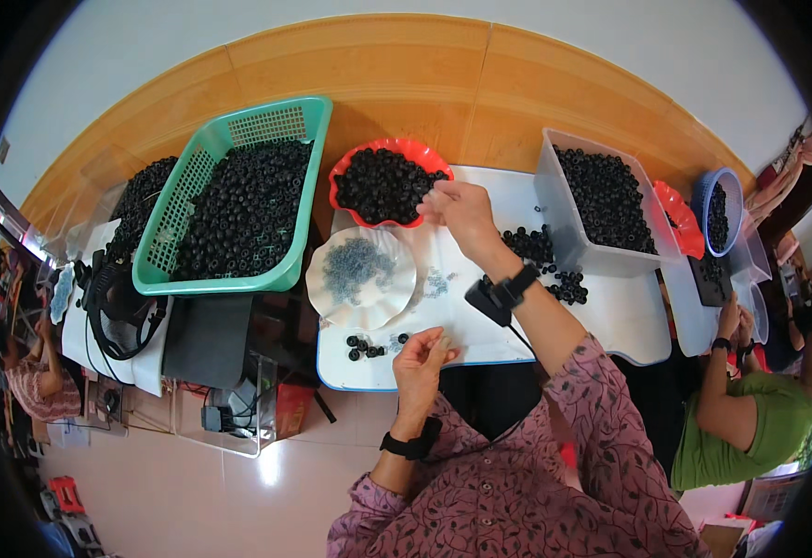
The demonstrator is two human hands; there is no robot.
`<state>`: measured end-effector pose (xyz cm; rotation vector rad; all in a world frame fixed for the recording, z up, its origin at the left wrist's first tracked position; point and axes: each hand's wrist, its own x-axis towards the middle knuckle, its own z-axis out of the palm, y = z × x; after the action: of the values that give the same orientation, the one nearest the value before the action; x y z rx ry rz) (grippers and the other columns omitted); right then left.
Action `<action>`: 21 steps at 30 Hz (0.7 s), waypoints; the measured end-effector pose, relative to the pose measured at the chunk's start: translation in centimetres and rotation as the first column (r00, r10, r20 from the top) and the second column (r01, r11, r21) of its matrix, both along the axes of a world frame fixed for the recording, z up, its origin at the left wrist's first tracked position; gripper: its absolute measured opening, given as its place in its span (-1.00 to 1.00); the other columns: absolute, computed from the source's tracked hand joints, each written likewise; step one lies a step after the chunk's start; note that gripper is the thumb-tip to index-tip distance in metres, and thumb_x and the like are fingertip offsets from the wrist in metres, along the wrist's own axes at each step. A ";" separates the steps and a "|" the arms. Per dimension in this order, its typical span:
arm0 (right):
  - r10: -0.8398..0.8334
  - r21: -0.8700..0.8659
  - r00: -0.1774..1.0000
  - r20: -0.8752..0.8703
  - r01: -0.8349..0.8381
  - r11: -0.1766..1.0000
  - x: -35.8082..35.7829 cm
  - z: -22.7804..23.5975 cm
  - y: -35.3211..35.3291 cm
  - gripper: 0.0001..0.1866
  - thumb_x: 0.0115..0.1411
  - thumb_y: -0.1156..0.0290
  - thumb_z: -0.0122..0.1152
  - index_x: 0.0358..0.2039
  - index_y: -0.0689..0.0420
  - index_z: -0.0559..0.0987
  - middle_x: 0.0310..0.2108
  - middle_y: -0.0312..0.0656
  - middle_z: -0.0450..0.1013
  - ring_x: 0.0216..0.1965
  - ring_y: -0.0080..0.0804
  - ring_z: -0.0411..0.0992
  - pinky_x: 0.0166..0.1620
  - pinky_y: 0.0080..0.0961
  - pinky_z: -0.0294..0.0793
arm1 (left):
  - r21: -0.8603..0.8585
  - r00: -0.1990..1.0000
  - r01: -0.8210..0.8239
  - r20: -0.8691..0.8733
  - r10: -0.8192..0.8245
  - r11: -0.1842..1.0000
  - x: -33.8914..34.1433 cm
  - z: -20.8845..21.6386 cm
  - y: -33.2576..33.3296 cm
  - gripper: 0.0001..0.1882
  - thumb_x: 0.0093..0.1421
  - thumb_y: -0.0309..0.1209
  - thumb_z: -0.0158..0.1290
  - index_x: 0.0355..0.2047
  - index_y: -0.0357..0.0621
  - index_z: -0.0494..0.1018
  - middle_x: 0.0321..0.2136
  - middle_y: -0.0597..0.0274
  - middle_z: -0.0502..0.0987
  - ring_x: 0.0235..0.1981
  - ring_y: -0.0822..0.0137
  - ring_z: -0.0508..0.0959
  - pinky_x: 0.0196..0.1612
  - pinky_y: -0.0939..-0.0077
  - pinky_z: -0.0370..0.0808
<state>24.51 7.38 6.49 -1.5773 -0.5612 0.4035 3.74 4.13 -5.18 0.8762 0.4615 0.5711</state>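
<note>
Right hand (462, 212) reaches red bowl (382, 182) of black beads (378, 186) (far side of white worktop (610, 316)), grip pinched at rim. Left hand (422, 358) near worktop's front edge, fingers curled; can't tell what's inside.

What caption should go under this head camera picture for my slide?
Right hand reaches into a red bowl of small black rings while the left hand pinches a small piece above the white table.

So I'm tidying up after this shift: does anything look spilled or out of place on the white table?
Yes. Loose black beads lie scattered on the white table beside the clear bin, and some small grey pieces have strayed off the white dish. Nothing looks broken.
</note>
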 end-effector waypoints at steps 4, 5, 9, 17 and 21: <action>-0.051 0.000 0.994 -0.094 0.051 0.999 0.6 -0.7 0.4 -0.63 0.29 0.49 0.05 0.00 0.53 0.39 -0.25 0.07 0.52 -0.33 -0.27 0.58 -0.26 -0.48 0.60 | 0.000 1.000 -0.007 -0.024 0.007 1.000 -0.2 -0.3 0.5 -0.83 0.21 -0.59 0.10 -0.17 -0.35 0.48 -0.40 0.26 0.52 -0.46 0.50 0.53 -0.17 0.40 0.64; -0.051 -0.004 0.994 -0.096 0.050 0.999 0.2 -0.9 -0.7 -0.63 0.29 0.49 0.05 0.00 0.53 0.39 -0.25 0.07 0.52 -0.33 -0.27 0.58 -0.26 -0.48 0.60 | 0.009 0.999 -0.005 -0.037 0.005 1.000 -0.3 -0.1 0.5 -0.83 0.21 -0.59 0.10 -0.17 -0.34 0.47 -0.41 0.26 0.52 -0.45 0.50 0.53 -0.17 0.40 0.63; 0.035 -0.095 0.998 -0.056 -0.041 0.995 -2.2 -1.7 -8.1 -0.71 0.25 0.48 0.10 -0.10 0.44 0.47 -0.32 -0.01 0.54 -0.37 -0.35 0.58 -0.32 -0.55 0.58 | 0.002 1.000 0.005 -0.018 -0.005 1.000 -0.5 -0.5 0.5 -0.79 0.21 -0.59 0.11 -0.14 -0.37 0.47 -0.38 0.25 0.52 -0.43 0.48 0.56 -0.18 0.50 0.62; -0.173 -0.288 0.964 0.202 0.227 0.930 -4.9 -7.1 -21.6 -0.85 0.16 0.51 0.18 -0.28 0.31 0.58 -0.45 -0.12 0.53 -0.49 -0.46 0.50 -0.41 -0.56 0.46 | 0.005 0.999 0.034 -0.006 -0.034 0.999 -0.5 -0.5 0.5 -0.83 0.21 -0.61 0.09 -0.17 -0.34 0.47 -0.41 0.26 0.52 -0.44 0.49 0.54 -0.11 0.37 0.62; -0.217 -0.302 0.804 0.554 0.436 0.847 -5.2 -7.5 -24.4 -0.87 0.11 0.53 0.22 -0.29 0.21 0.60 -0.44 -0.07 0.45 -0.46 -0.25 0.46 -0.37 -0.43 0.44 | 0.033 0.999 0.034 -0.014 -0.033 0.999 -0.5 -0.1 0.5 -0.82 0.22 -0.61 0.08 -0.15 -0.34 0.46 -0.42 0.27 0.50 -0.44 0.50 0.54 -0.12 0.37 0.62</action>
<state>19.27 -17.02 -1.00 -2.1805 -0.5933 -0.1943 3.22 4.60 -5.29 0.9183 0.4497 0.5435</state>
